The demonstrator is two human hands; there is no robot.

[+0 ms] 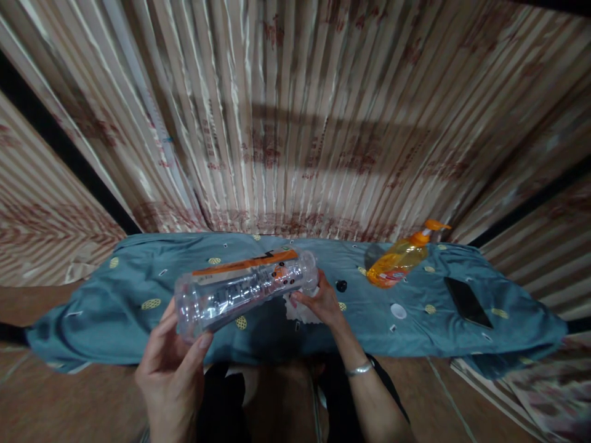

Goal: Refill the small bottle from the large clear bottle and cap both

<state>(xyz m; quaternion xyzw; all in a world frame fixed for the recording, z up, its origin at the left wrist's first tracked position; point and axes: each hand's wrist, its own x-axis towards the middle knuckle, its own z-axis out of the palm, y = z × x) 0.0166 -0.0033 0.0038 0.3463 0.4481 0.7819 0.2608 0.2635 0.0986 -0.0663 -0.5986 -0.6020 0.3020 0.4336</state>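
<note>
You hold the clear bottle (pixel 244 286) on its side above the blue cloth (pixel 115 295). Your left hand (pixel 173 369) grasps its base, fingers clenched around it. Your right hand (pixel 321 301) pinches a white cloth (pixel 295 311) at its neck. Right of the bottle lie a black cap (pixel 341 285), a white cap (pixel 398 311), an orange pump bottle (pixel 399 258) and a phone (pixel 467 301).

A home room, it seems: pleated, shiny beige patterned curtains (pixel 295 117) fill the frame's upper half, a teal dotted cloth (pixel 115 301) covers a low surface across the middle, brown tiled floor (pixel 60 400) below.
</note>
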